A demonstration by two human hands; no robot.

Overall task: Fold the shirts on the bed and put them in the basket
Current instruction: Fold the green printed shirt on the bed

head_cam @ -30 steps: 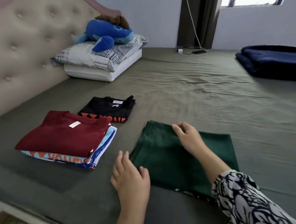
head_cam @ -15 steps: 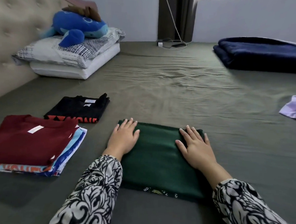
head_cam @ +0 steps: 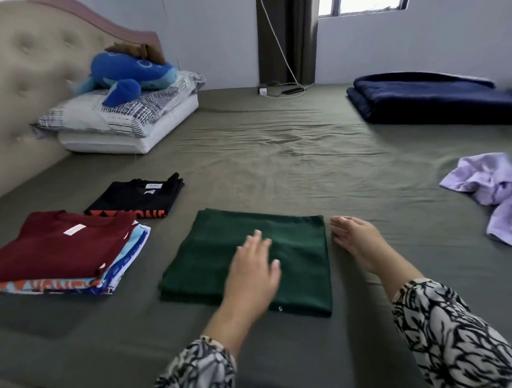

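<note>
A folded dark green shirt [head_cam: 210,255] lies flat on the olive bed sheet [head_cam: 277,169] in front of me. My left hand [head_cam: 252,268] lies flat on the green shirt's middle with straight fingers, blurred by motion. Just off the shirt's right edge, my right hand [head_cam: 355,237] rests on the sheet with relaxed fingers, holding nothing. At the left sits a stack of folded shirts with a maroon shirt [head_cam: 58,245] on top. A folded black shirt [head_cam: 139,197] lies behind the stack. A crumpled lilac shirt [head_cam: 498,193] lies unfolded at the right. No basket is in view.
Two pillows [head_cam: 120,123] with a blue plush toy [head_cam: 127,73] sit at the padded headboard [head_cam: 20,75], back left. A folded navy blanket [head_cam: 433,98] lies at the back right. A charger and cable [head_cam: 282,90] rest by the wall.
My left hand slid from the shirt's left edge onto its middle. My right hand came off the green shirt onto the sheet beside it. The camera turned right, showing more of the lilac shirt.
</note>
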